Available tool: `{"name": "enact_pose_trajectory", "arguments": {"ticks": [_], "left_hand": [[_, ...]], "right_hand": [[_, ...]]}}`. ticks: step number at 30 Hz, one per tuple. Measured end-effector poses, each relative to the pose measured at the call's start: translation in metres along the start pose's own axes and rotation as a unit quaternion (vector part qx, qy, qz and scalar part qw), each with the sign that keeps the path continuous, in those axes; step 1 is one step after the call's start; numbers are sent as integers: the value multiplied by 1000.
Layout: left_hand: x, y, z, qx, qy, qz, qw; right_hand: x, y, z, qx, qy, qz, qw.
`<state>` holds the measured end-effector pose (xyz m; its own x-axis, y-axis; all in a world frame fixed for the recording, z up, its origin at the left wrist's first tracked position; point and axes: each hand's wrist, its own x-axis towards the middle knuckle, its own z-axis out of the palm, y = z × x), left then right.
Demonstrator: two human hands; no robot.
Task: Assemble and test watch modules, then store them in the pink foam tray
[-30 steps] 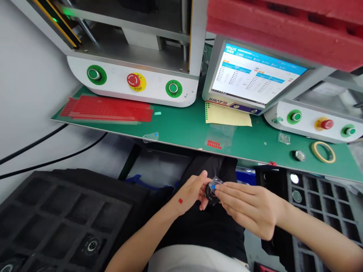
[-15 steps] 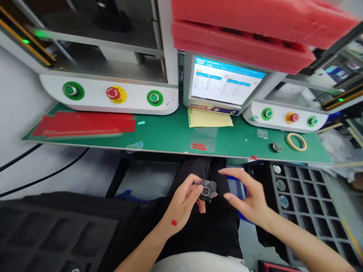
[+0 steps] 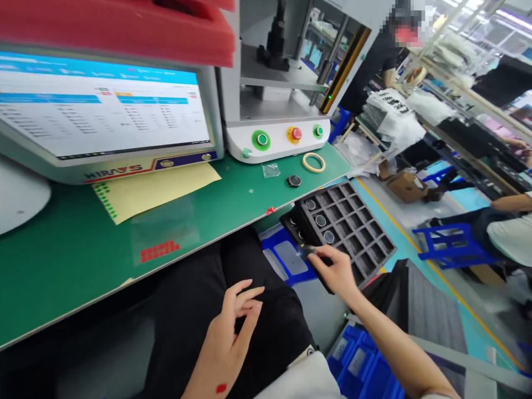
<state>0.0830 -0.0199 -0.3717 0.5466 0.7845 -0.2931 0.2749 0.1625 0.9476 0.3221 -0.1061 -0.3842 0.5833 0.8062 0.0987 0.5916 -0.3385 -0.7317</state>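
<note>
My right hand (image 3: 334, 270) pinches a small dark smartwatch body (image 3: 306, 251) at the near-left edge of the black foam tray (image 3: 376, 227). Fingers cover part of this piece. Several round watch bodies sit in the tray's left column, among them one watch body (image 3: 328, 237) just above my right hand. Over my lap, my left hand (image 3: 233, 327) holds nothing, its fingers loosely bent and apart. A small red sticker (image 3: 221, 388) is on the back of that wrist. Another dark watch body (image 3: 294, 180) lies on the green bench (image 3: 236, 208).
On the bench are a tape roll (image 3: 313, 162), a clear bag with red stickers (image 3: 160, 251) and yellow paper (image 3: 158, 188). A monitor (image 3: 103, 111) and a press machine (image 3: 278, 136) stand behind. Blue bins (image 3: 361, 366) are low right. A co-worker's arm (image 3: 513, 202) shows at right.
The view has swung right. The watch body has passed from my left hand to my right, which has moved over to the foam tray. My left hand has let go.
</note>
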Motion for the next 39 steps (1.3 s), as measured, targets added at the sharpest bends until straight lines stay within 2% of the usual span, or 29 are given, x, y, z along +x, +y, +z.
{"name": "enact_pose_trajectory", "arguments": {"ticks": [2,5,9,12,15,18,21,23,26,29,32,34,36,39], "left_hand": [[6,-8,-3,29,-32,-14,999],[11,-14,-8,71,-77,-41,994],[15,-17,-10,103,-65,-33,992],[17,-23,-12,141,-70,-20,987],[19,-32,-17,152,-60,-13,986],[24,-37,-20,150,-63,-5,987],[27,-36,-23,154,-53,10,987],[26,-31,-26,144,-45,17,988],[18,-22,-32,110,-8,18,994],[3,-18,-40,86,45,-1,995],[-10,-21,-50,61,68,-27,995],[-14,-24,-54,30,86,-42,995],[-15,-23,-55,-12,92,-57,994],[-14,-12,-48,-101,51,-70,991]], "right_hand": [[1,42,-24,-103,97,29,989],[-6,92,-39,-222,145,48,963],[-16,126,-33,-314,109,41,942],[-19,136,-32,-347,65,23,936],[-24,137,-42,-359,16,-1,933],[-23,130,-53,-364,-12,-23,931],[2,113,-54,-355,-5,-40,934],[38,96,-44,-335,23,-50,941],[111,62,-14,-279,58,-76,956],[181,31,16,-205,46,-114,971],[224,12,30,-138,18,-131,982],[234,6,31,-99,14,-130,986],[227,-2,32,-59,24,-129,990],[184,-23,43,21,26,-143,989]]}}
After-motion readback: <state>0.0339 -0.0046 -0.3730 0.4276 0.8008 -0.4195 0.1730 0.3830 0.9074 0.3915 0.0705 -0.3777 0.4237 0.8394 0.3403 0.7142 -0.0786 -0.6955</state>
